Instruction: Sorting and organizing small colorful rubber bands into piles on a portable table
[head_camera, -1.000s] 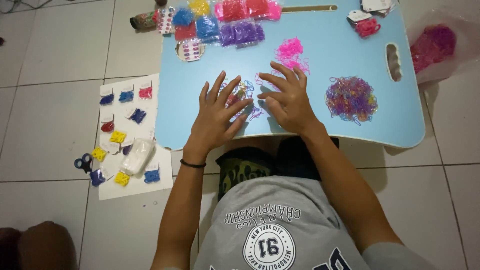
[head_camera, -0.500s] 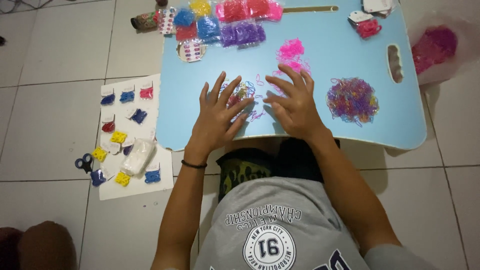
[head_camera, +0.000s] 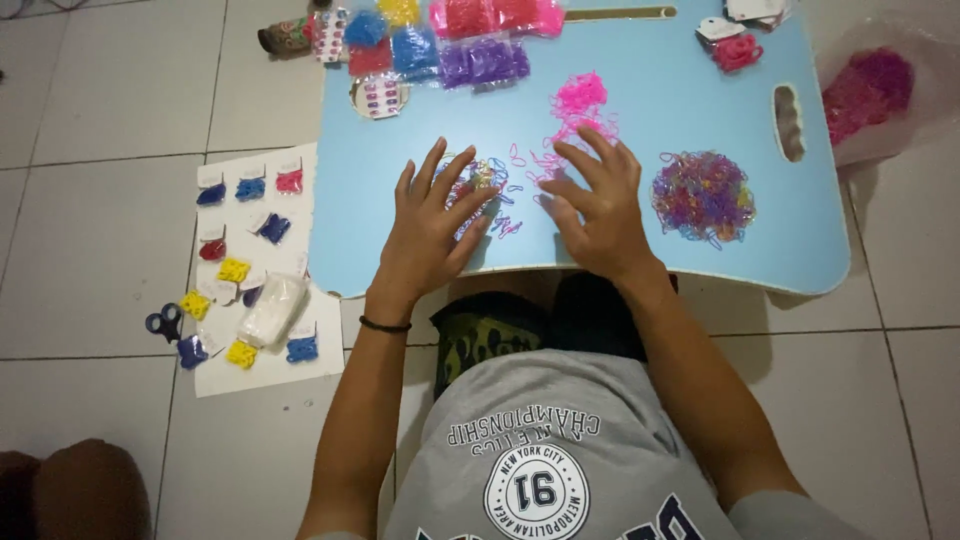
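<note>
Partly, splayed hands (head_camera: 520, 215) cover scattered small bands (head_camera: 497, 185).

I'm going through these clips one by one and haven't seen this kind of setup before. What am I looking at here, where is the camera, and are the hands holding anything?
There is no machine here: a person works with two bare hands, and the single camera sits on their head, looking down. That is why you see their grey printed shirt at the bottom.

In front of them is a light blue lap table on a tiled floor. The left hand and the right hand lie flat with fingers spread over a thin scatter of small loose rubber bands; neither grips anything. To the right lies a mixed purple and pink heap of bands, above it a bright pink heap, and along the far edge coloured packets of bands. On the floor to the left, a white sheet carries small sorted bunches, with blue-handled scissors beside it.
</note>
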